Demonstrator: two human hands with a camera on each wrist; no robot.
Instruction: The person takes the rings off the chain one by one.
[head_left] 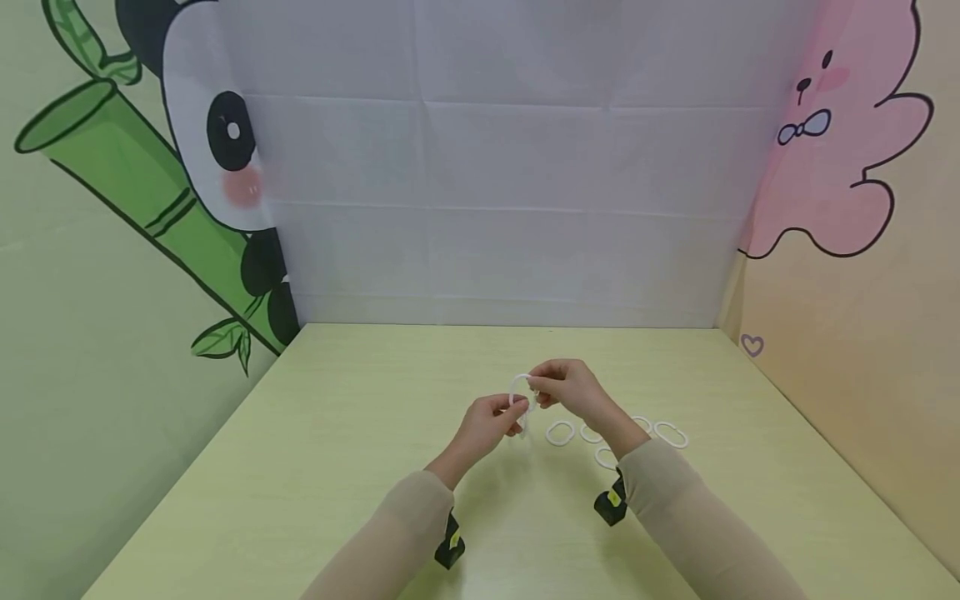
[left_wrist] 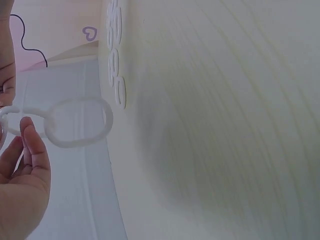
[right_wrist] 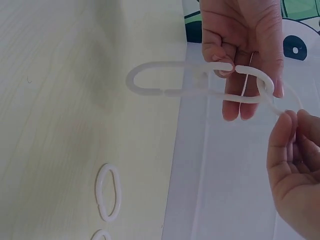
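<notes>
White oval plastic chain links, each with a small gap, are strung together between the two hands. My left hand [head_left: 483,427] pinches the middle link [right_wrist: 226,66] between thumb and fingers. From that link another link [left_wrist: 109,119] hangs free below, above the table. My right hand [head_left: 572,390], slightly higher and to the right, pinches a third link [head_left: 519,379] between thumb and index finger. In the right wrist view this third link passes through the middle one near the left thumb. Whether its gap is closed is hidden by the fingers.
Several loose white links [head_left: 548,433] lie on the pale wooden table [head_left: 360,433], partly under the right forearm. Black wrist devices [head_left: 610,504] hang below both sleeves. A white sheet [head_left: 510,250] stands behind the table, between walls painted with cartoon animals.
</notes>
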